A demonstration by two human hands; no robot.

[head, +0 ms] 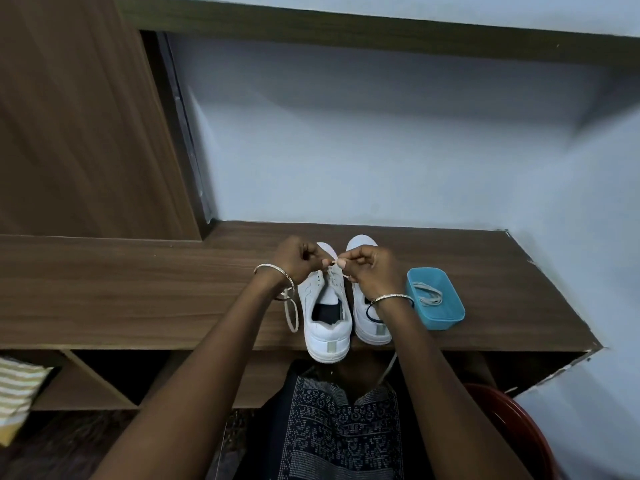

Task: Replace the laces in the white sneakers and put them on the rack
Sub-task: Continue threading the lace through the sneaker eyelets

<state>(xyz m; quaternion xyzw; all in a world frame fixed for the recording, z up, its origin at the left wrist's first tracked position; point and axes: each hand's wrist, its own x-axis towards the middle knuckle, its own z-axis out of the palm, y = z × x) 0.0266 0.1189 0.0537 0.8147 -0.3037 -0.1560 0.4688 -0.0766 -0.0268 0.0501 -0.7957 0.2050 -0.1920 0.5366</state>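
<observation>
Two white sneakers stand side by side, toes away from me, on the wooden table (138,289). Over the left sneaker (323,323) my left hand (299,259) and my right hand (372,268) meet, each pinching the white lace (333,263) at the eyelets. A loose loop of that lace lies on the table left of the shoe, under my left wrist. The right sneaker (372,327) is partly covered by my right wrist. A lace end hangs off the table's front edge below it.
A blue plastic tub (446,313) holding a coiled lace (427,294) sits right of the sneakers. Open wooden shelf compartments (97,379) lie under the table at left. A red round object (512,420) is at bottom right, a striped cloth at bottom left.
</observation>
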